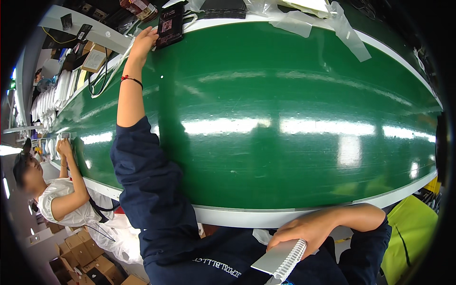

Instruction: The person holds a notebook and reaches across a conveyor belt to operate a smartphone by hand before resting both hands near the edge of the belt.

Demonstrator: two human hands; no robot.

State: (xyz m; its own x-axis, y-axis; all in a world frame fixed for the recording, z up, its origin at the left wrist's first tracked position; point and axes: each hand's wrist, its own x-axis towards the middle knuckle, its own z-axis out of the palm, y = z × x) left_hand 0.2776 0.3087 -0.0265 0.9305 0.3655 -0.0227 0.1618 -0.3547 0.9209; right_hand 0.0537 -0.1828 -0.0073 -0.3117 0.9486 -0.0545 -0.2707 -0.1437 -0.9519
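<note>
My left arm stretches to the far edge of the green work surface. My left hand has its fingers bunched at the left edge of a flat black packet with reddish print, which is tilted over the far rim. A white strap shows beside the packet. Close to my body, at the near edge, my right hand grips a small spiral-bound notepad with a pale cover and white coil. Part of the notepad is hidden by the hand.
The glossy green surface has a white rim. Along its far side lie clear plastic film, dark flat items and a reddish jar. A co-worker stands at left, near cardboard boxes. A lime-green sheet is at right.
</note>
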